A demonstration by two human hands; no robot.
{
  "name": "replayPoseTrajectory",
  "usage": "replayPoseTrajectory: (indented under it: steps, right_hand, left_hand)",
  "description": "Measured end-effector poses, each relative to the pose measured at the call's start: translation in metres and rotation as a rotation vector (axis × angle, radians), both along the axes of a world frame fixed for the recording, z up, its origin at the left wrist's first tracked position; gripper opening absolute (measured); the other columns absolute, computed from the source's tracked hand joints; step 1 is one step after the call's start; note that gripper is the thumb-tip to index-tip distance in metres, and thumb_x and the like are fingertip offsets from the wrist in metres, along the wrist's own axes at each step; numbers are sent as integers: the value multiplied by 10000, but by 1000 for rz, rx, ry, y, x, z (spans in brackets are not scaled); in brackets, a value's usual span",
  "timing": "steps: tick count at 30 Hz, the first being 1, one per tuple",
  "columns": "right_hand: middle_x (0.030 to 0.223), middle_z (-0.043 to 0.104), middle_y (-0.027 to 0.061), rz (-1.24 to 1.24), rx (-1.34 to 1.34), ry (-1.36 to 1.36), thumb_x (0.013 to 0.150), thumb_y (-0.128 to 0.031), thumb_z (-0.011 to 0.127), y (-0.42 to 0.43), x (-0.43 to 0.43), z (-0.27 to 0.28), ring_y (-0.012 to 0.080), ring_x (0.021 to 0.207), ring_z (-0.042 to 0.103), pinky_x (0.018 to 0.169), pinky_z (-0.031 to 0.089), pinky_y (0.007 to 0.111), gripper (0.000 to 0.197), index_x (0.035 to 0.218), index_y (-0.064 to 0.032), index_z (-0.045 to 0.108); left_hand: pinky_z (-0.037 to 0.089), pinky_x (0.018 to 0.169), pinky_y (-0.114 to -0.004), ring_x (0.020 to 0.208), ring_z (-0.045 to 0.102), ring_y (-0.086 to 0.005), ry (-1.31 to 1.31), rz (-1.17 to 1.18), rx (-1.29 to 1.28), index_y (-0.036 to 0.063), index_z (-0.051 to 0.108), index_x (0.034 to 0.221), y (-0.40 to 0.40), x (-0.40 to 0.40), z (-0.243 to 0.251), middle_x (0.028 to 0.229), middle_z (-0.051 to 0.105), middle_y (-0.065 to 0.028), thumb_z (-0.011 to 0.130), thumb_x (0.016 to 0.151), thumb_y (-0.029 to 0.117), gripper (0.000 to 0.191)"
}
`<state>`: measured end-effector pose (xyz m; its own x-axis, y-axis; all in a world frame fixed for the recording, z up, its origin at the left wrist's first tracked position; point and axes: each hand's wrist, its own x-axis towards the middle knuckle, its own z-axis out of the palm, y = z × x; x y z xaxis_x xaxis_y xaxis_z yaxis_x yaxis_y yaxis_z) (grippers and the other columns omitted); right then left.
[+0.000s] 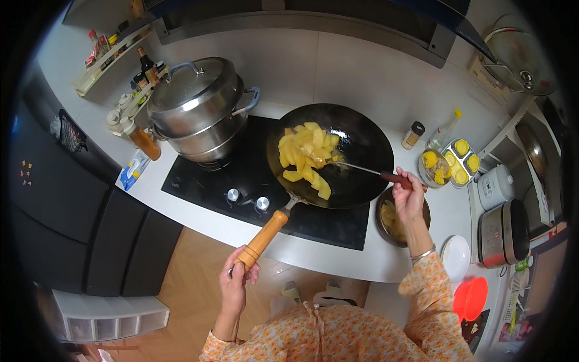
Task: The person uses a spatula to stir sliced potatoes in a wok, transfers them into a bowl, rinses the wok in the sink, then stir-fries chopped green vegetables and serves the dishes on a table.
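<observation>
My left hand (236,276) grips the end of the wooden handle (262,240) of a black wok (364,158). The wok sits on the right side of a glass cooktop (199,178). In its left half lie yellow slices that look like potato (303,147), heaped and glossy. My right hand (408,194) holds the brown handle of a metal spatula (362,169) whose head reaches into the slices and is partly hidden by them. Beneath my right wrist stands a dark bowl (384,226) with some liquid and pale yellow pieces in it.
A lidded steel steamer pot (199,108) occupies the left burner. At the right are a glass bowl of corn and meat pieces (432,174), a divided tray with yellow-lidded jars (466,178), a seasoning jar (412,135), a white plate (456,259) and a rice cooker (500,235).
</observation>
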<state>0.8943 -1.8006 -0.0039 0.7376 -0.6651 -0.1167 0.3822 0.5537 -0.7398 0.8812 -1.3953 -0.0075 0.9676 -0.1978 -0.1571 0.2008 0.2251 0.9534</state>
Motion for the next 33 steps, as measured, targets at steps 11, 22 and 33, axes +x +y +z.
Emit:
replayPoseTrajectory:
  steps: [11,22,33]
  right_hand:
    - [983,586,108,-21,-52,-125,836,-181,507,-21,-49,-5,133,598,495,492,410,229,137,834,-53,556]
    - [952,545,57,-193,-41,-172,848,-172,509,-69,-145,55,101,537,454,418,399,176,126,826,-49,527]
    - [914,551,109,-253,-373,125,858,-192,486,-136,-265,102,91,480,443,348,367,177,156,822,-40,488]
  left_hand:
    - [406,511,-225,599,512,-118,-1,14,-42,3,409,1206,0,0,-4,774,569,-93,437,910,317,433]
    - [411,505,-222,581,508,-111,0,77,-45,19,431,1157,-3,2,-12,753,558,-85,338,918,445,497]
    - [383,476,-198,538,473,-102,-48,193,-27,34,460,1087,-19,-1,-8,694,521,-66,286,929,459,486]
